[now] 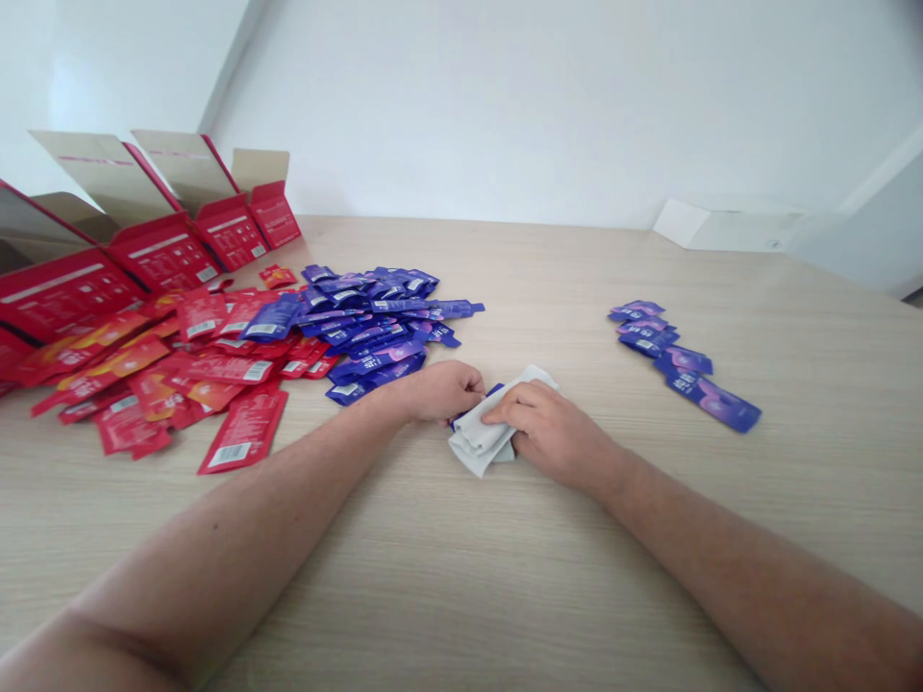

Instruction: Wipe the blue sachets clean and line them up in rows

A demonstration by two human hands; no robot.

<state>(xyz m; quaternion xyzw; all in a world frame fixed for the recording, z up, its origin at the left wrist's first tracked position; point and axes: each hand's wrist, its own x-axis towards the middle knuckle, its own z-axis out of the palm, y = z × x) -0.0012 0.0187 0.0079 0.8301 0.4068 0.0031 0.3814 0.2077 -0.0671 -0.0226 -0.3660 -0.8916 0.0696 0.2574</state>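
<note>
My left hand (pixel 441 390) and my right hand (pixel 552 432) meet at the middle of a light wooden table (pixel 461 577). Between them lies a folded grey-white cloth (pixel 482 437), which my right hand presses and grips from above. A blue sachet (pixel 494 391) shows only as a sliver under the cloth, pinched by my left fingers. A heap of blue sachets (pixel 375 322) lies just to the left of my left hand. A row of several blue sachets (pixel 678 360) lies apart to the right.
Red sachets (pixel 165 370) are spread over the left part of the table. Open red cartons (pixel 165 235) stand behind them at the far left. A flat white box (pixel 713 229) rests by the wall at the far right.
</note>
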